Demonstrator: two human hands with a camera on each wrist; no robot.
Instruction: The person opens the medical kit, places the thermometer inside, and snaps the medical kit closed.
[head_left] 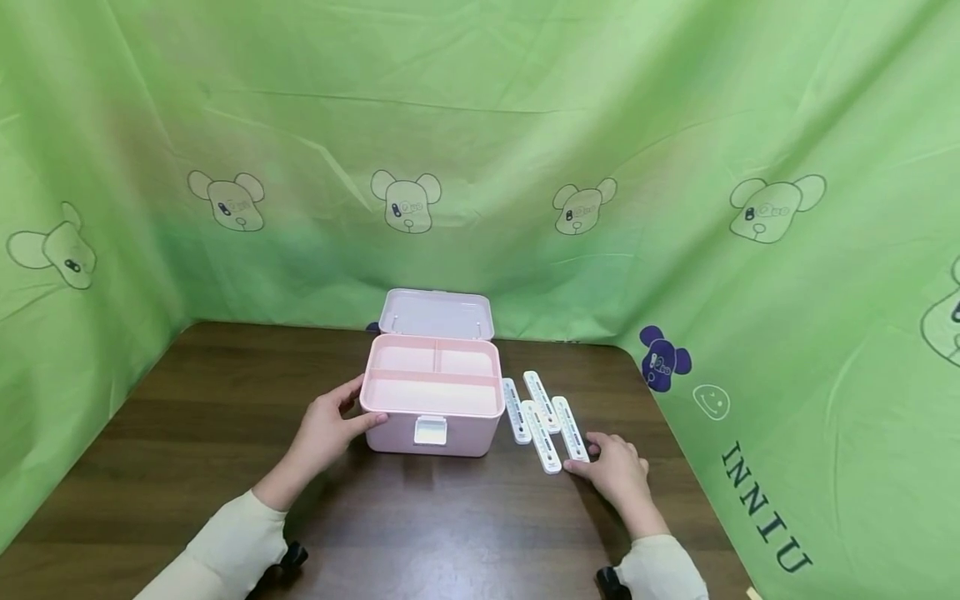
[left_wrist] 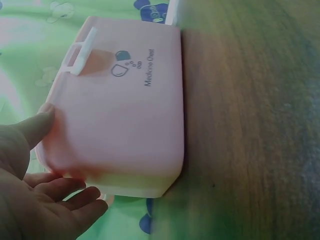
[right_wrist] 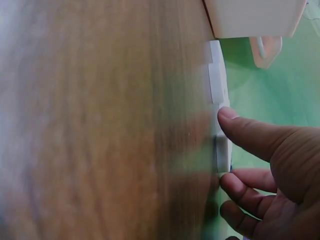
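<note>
A pink medicine chest (head_left: pixel 435 435) stands on the table with its lid (head_left: pixel 437 315) tipped back, showing a divided tray (head_left: pixel 427 393). My left hand (head_left: pixel 330 425) grips its near left corner, thumb on the front face and fingers along the side; the left wrist view shows the "Medicine Chest" print. Several slim white plastic pieces with printed marks, like test cassettes, lie right of the chest. Beside the near end of the rightmost white piece (head_left: pixel 570 429) is my right hand (head_left: pixel 615 471). Its thumb and fingers are spread on either side of that piece (right_wrist: pixel 223 152) in the right wrist view.
The dark wooden table (head_left: pixel 450 525) extends around the chest. Green cloth (head_left: pixel 480 125) printed with bear faces hangs behind and along both sides. The open lid reaches close to the back cloth.
</note>
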